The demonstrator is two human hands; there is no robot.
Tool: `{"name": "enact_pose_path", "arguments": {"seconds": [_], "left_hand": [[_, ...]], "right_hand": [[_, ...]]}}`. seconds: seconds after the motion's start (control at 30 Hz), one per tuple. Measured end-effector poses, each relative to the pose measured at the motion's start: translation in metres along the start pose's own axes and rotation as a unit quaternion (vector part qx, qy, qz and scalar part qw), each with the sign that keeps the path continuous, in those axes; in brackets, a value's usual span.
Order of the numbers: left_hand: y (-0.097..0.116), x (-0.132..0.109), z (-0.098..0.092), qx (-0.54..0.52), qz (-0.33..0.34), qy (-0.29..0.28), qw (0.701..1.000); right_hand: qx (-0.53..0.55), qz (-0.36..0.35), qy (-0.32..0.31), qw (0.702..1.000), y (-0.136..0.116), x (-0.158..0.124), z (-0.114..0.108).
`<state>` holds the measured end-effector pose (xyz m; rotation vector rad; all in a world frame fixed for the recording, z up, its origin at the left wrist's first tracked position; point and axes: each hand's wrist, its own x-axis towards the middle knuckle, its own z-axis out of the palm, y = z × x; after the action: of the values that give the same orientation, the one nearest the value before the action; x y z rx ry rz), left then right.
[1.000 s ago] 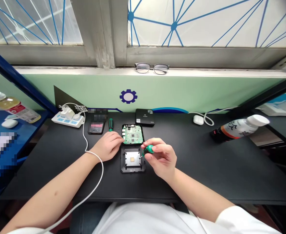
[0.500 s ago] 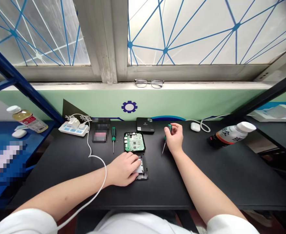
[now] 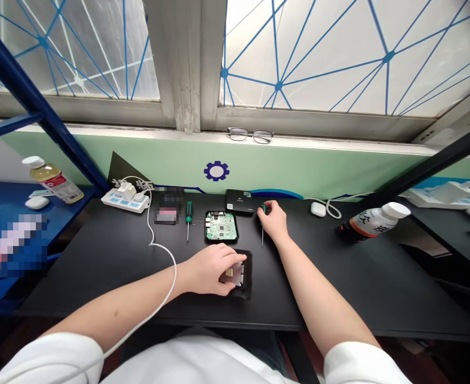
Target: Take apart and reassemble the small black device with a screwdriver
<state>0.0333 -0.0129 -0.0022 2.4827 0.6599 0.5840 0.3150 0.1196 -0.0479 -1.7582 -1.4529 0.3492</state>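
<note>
My left hand (image 3: 213,268) curls over the left side of a black case half (image 3: 246,273), fingers gripping the silver plate inside it and tilting it up. A green circuit board (image 3: 221,226) lies in another black case half just behind. Farther back and to the right, my right hand (image 3: 273,218) is closed round a green-handled screwdriver (image 3: 262,226) whose shaft points down toward me, touching the black table (image 3: 358,277). A second green screwdriver (image 3: 188,218) lies left of the board.
A small black box (image 3: 240,201) sits behind the board. White power strip (image 3: 125,198) with a cable running to me at back left, a white earbud case (image 3: 318,209) and a lying bottle (image 3: 373,220) at right. Glasses (image 3: 249,135) rest on the sill. Blue shelf with bottle (image 3: 50,178) at left.
My right hand carried the screwdriver from the front case half to the back right of the table. My left hand moved from the circuit board to the front case half and took hold of its plate.
</note>
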Motion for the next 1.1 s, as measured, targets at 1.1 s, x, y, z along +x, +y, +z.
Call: {"name": "enact_pose_path", "arguments": {"seconds": [1.1], "left_hand": [[-0.063,-0.004,-0.036,-0.474,-0.165,0.347,0.793]], "right_hand": [[0.137,-0.356,-0.158,0.911,-0.066,-0.073,-0.011]]}}
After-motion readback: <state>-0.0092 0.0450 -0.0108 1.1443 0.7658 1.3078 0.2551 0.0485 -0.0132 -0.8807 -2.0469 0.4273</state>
